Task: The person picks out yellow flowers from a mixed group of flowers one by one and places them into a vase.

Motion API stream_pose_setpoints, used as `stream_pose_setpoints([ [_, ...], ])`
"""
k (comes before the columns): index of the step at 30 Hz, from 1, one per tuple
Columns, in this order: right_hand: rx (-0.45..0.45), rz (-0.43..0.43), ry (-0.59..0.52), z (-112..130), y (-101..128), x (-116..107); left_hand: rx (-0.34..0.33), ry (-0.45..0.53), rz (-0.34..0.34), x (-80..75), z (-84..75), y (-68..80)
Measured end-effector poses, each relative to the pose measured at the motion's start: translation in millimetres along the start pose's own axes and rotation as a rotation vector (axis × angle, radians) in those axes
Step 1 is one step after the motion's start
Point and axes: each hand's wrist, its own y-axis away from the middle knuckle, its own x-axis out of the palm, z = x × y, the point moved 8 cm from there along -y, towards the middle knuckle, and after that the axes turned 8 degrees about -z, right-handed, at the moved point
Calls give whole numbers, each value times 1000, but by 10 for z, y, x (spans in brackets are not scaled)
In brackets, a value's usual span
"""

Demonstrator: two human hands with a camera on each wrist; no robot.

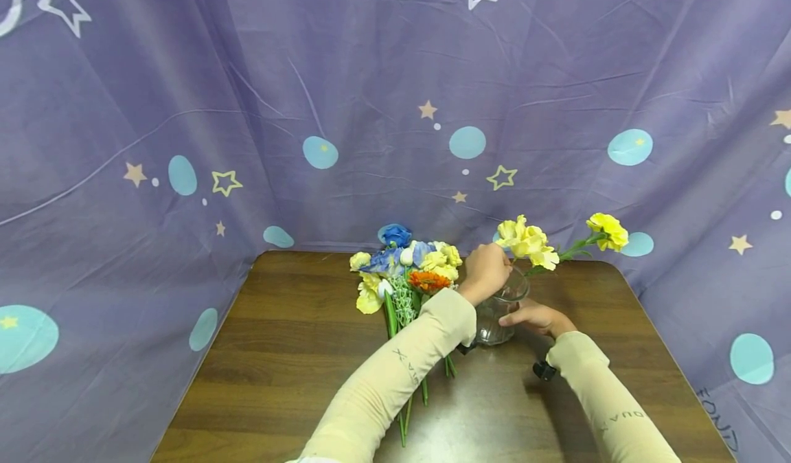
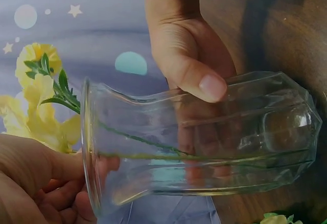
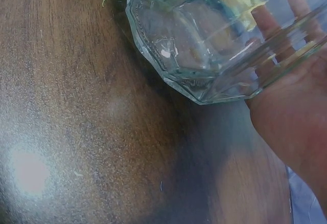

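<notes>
A clear glass vase [image 1: 494, 322] with a faceted lower body leans slightly to the right in the head view. My right hand [image 1: 536, 317] grips its side, thumb toward me and fingers behind the glass, as the right wrist view also shows. At the rim, my left hand [image 1: 488, 270] pinches the stem of a pale yellow ruffled flower [image 1: 525, 243]. Through the glass in the left wrist view, green stems [image 2: 153, 143] run down inside. A second yellow flower [image 1: 608, 232], carnation-like, sticks out of the vase mouth to the right.
Left of the vase, a bunch of artificial flowers [image 1: 386, 264] in blue, yellow, white and orange lies on the wooden table [image 1: 278, 353], stems toward me. My left forearm crosses over some stems. A purple patterned curtain [image 1: 383, 92] hangs behind and at both sides.
</notes>
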Motion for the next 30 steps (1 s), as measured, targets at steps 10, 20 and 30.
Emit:
stream_pose_setpoints([
  [10,-17,5,25,10,11,9,15,68,-30,-20,15,36],
  [20,-1,18,11,5,28,17,46,111,-60,-93,30,68],
  [30,-14,46,-28,20,16,21,47,103,-45,-106,40,72],
])
